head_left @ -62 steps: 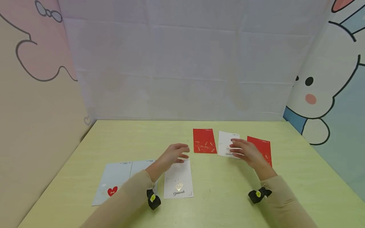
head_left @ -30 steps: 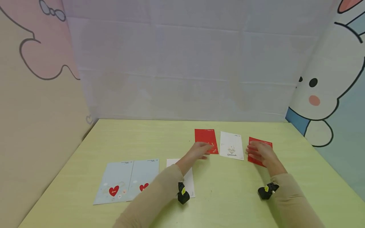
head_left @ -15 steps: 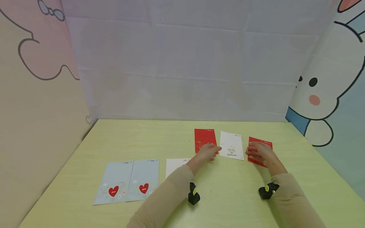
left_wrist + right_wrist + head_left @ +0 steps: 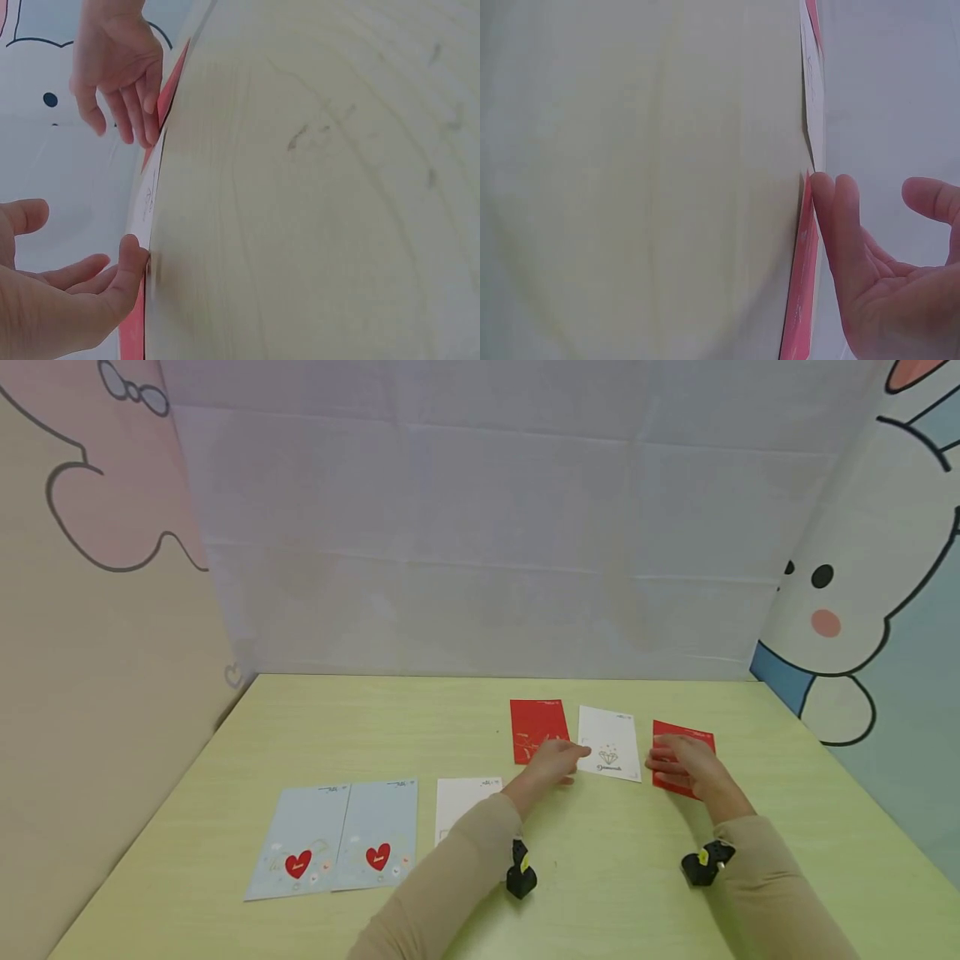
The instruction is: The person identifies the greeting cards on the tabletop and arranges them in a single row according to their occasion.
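Note:
In the head view my left hand (image 4: 553,767) hangs over the near corner of the left red card (image 4: 537,720). Its fingertips reach the left edge of a white card (image 4: 609,737) printed with a gold diamond. My right hand (image 4: 690,767) is over the right red card (image 4: 693,732), partly covering it. Neither hand holds anything; the fingers are loosely bent. In the right wrist view, the right hand's fingertips (image 4: 822,180) are close to the red card (image 4: 802,289); whether they touch it I cannot tell.
Two light blue cards (image 4: 309,818) with red hearts lie side by side at the front left of the table (image 4: 600,893). A second white card (image 4: 459,795) is partly hidden under the left sleeve. A white cloth (image 4: 480,527) hangs behind the table.
My left hand has moved right, from the front white card past the left red card to the diamond card's edge. My right hand shifted right onto the red card, then stayed there.

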`<state>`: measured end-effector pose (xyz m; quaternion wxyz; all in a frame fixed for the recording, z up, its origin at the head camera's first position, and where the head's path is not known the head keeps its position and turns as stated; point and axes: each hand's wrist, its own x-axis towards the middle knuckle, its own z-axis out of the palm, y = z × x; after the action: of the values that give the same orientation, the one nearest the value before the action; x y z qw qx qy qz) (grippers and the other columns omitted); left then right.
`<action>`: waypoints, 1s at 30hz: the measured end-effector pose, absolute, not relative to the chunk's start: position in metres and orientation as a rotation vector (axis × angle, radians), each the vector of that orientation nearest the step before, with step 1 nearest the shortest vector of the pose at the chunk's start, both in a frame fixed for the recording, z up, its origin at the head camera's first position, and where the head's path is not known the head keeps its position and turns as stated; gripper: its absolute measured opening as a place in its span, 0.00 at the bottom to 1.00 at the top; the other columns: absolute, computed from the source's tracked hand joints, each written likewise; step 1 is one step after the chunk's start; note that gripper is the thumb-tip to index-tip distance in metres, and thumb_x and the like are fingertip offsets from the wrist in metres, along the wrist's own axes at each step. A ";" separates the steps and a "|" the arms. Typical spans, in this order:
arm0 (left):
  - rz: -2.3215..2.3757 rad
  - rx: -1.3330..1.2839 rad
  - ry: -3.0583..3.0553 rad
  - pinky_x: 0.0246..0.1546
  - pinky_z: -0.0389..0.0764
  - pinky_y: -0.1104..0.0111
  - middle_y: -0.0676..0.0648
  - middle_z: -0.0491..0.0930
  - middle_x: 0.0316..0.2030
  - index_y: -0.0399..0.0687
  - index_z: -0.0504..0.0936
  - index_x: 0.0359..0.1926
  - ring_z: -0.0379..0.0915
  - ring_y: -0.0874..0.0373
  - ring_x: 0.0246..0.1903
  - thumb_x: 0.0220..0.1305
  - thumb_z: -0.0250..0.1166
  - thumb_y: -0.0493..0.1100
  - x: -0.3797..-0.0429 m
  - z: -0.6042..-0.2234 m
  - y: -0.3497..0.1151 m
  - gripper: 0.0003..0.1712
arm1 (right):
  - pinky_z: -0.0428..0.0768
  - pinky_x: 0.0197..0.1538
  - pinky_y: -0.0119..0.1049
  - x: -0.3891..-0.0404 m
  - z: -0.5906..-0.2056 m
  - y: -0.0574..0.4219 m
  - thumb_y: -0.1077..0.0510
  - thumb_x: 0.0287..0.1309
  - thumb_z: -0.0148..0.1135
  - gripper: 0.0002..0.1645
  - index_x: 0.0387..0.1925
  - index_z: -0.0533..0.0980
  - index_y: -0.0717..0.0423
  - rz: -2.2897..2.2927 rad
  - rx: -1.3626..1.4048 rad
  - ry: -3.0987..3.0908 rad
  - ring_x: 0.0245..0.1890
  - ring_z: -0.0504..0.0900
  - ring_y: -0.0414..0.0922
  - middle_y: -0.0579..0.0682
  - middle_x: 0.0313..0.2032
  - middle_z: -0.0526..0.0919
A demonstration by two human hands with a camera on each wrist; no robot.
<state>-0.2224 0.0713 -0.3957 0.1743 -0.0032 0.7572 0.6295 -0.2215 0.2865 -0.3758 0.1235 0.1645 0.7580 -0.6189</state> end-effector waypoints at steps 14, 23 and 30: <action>1.661 0.023 2.215 0.33 0.76 0.67 0.48 0.74 0.41 0.36 0.75 0.48 0.72 0.54 0.37 0.57 0.59 0.51 -0.220 -0.392 0.077 0.25 | 0.77 0.36 0.34 -0.221 -0.378 0.284 0.52 0.64 0.42 0.33 0.62 0.49 0.71 -1.796 0.466 2.196 0.30 0.81 0.41 0.62 0.47 0.70; 1.629 0.041 2.231 0.34 0.76 0.66 0.47 0.75 0.42 0.36 0.75 0.48 0.73 0.53 0.39 0.57 0.59 0.51 -0.220 -0.394 0.077 0.24 | 0.77 0.34 0.33 -0.221 -0.378 0.280 0.53 0.62 0.47 0.36 0.62 0.48 0.71 -1.832 0.463 2.158 0.28 0.81 0.40 0.54 0.39 0.74; 1.593 0.031 2.249 0.33 0.75 0.67 0.48 0.76 0.35 0.38 0.76 0.47 0.72 0.55 0.35 0.57 0.59 0.52 -0.221 -0.395 0.076 0.24 | 0.77 0.33 0.31 -0.221 -0.379 0.280 0.58 0.62 0.47 0.34 0.62 0.48 0.72 -1.836 0.434 2.143 0.27 0.80 0.39 0.46 0.31 0.77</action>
<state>-0.2208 0.0759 -0.3950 0.1914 0.0111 0.8008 0.5674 -0.2209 0.2800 -0.3792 0.1427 0.1505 0.7429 -0.6365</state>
